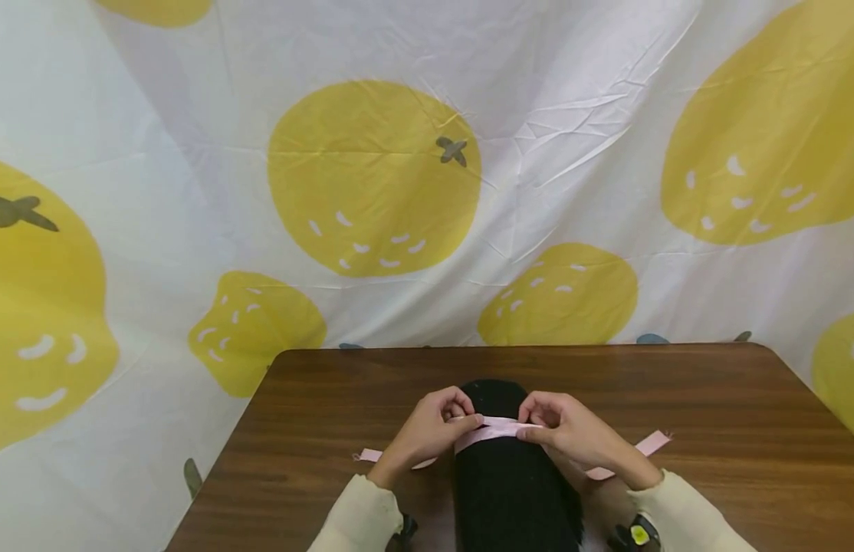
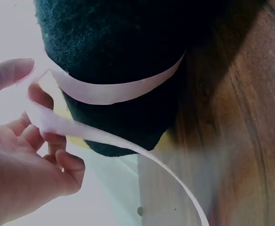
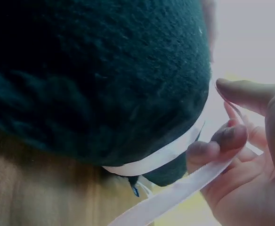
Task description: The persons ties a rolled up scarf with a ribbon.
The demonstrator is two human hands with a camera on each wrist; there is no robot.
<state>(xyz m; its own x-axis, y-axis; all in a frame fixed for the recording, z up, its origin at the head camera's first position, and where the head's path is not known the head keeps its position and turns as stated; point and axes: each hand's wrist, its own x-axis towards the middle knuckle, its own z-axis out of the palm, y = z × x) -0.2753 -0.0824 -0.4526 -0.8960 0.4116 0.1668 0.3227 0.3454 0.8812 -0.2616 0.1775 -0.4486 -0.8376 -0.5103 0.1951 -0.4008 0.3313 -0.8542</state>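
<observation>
Head view: pinched pink ribbon (image 1: 499, 432) with left hand (image 1: 427, 429) and right hand (image 1: 572, 429); held it across dark roll (image 1: 510, 494) on near side of table (image 1: 744, 414), presumably limiting slack; trailed ends (image 1: 653, 442) left and right.

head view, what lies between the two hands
The head view shows pink ribbon between the left hand and right hand, across the black fuzzy roll.

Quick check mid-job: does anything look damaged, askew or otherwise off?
Slightly. On the pink ribbon, the left end and right end look frayed, with stray threads, either side of the black fabric-covered object. The patterned cloth behind is creased. I see no spill.
</observation>
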